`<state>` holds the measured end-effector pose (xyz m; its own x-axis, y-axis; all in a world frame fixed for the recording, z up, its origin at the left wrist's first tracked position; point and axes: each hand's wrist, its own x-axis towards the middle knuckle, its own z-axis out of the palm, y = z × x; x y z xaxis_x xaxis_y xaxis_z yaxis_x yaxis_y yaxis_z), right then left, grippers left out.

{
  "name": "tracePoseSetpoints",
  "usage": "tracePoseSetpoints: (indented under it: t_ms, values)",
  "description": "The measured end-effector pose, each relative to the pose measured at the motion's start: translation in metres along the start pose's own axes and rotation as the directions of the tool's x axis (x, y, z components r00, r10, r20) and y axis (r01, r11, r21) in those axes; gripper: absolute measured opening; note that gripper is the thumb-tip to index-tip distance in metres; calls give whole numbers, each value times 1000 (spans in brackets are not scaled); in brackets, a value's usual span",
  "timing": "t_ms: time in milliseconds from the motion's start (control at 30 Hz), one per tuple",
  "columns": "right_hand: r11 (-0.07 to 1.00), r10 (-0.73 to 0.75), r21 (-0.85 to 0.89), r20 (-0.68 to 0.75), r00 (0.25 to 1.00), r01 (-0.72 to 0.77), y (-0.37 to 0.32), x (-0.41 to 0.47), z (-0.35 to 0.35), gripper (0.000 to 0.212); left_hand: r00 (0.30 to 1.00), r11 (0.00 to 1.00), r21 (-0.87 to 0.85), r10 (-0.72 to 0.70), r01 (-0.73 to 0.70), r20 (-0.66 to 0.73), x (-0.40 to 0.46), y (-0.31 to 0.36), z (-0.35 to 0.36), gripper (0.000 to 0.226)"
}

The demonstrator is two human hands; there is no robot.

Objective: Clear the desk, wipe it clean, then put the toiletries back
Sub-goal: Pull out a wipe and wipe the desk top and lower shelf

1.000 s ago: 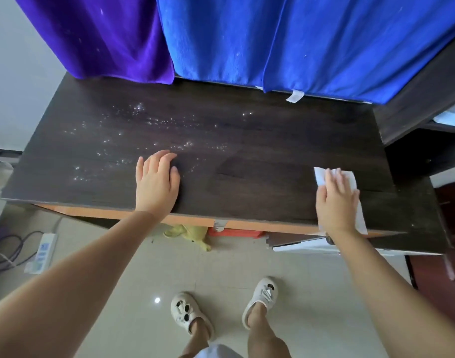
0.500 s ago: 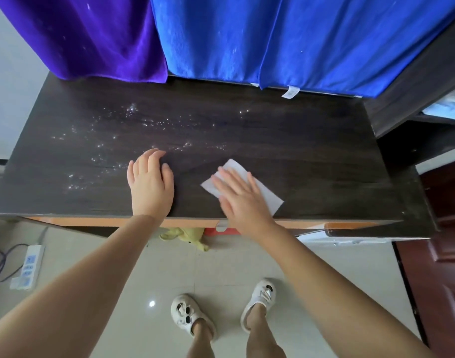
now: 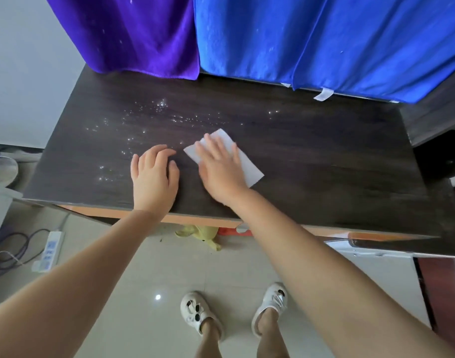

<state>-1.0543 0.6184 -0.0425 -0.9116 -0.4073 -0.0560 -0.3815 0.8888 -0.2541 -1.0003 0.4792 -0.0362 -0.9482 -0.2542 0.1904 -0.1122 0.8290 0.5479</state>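
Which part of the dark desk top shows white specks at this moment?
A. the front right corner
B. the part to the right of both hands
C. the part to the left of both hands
C: the specks lie left of the left hand and the right hand pressing the white wipe.

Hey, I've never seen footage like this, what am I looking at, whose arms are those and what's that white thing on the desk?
There is no machine here. A person wears a camera on the head, so the one picture looks down along their own arms. The right hand lies flat on a white wipe, pressing it onto the dark desk. The left hand rests flat on the desk beside it, holding nothing. Pale specks dot the desk's left half. A purple towel and blue towels hang behind.
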Motion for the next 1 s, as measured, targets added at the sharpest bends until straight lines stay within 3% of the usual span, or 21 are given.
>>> tracePoseSetpoints:
  t_ms: [100,200,267,333,433,500,567,633,733,833,900,967,1000]
  values:
    - [928,-373,38,112,921,371,-31,-36,8,46,1000,996,88,-14,15,-16,7,-28,-17,32]
    - [895,-445,66,152,882,440,13,-67,-1,47,1000,990,139,-1,-1,13,8,-39,-21,31]
    - [960,-278,18,94,956,278,62,-72,-12,50,1000,985,171,17,-21,24,8,-39,-18,33]
    - [999,43,-19,-18,999,-43,107,-61,-24,49,999,981,190,32,-37,30,9,-38,-17,36]
    - [872,480,-35,-130,868,-488,120,-23,-35,46,999,981,190,45,-49,24,8,-39,-17,37]
    - [823,562,-16,-120,818,-568,90,3,-33,47,999,981,187,46,-47,11,8,-39,-18,36]
    - [908,415,-37,-81,906,-418,46,21,-19,47,999,982,186,42,-41,0,8,-39,-17,37]
    - [995,90,-43,-38,995,-92,-3,22,-2,55,999,982,186,36,-34,-7,9,-39,-16,40]
    - [944,-330,35,110,937,328,-41,-2,9,47,999,983,181,36,-35,-7,10,-40,-15,44]
    - [896,-443,83,134,886,435,-4,-26,-3,45,1000,982,186,29,-27,-7,9,-41,-16,43]
    - [953,-303,30,95,948,301,53,-33,-14,52,1000,982,188,25,-24,1,9,-40,-15,42]
    - [1000,-2,-7,-14,1000,2,122,-30,-28,57,1000,980,199,25,-24,0,9,-39,-16,41]
    - [984,177,-7,-82,981,-178,152,-25,-36,55,1000,978,206,26,-26,-1,10,-39,-16,40]
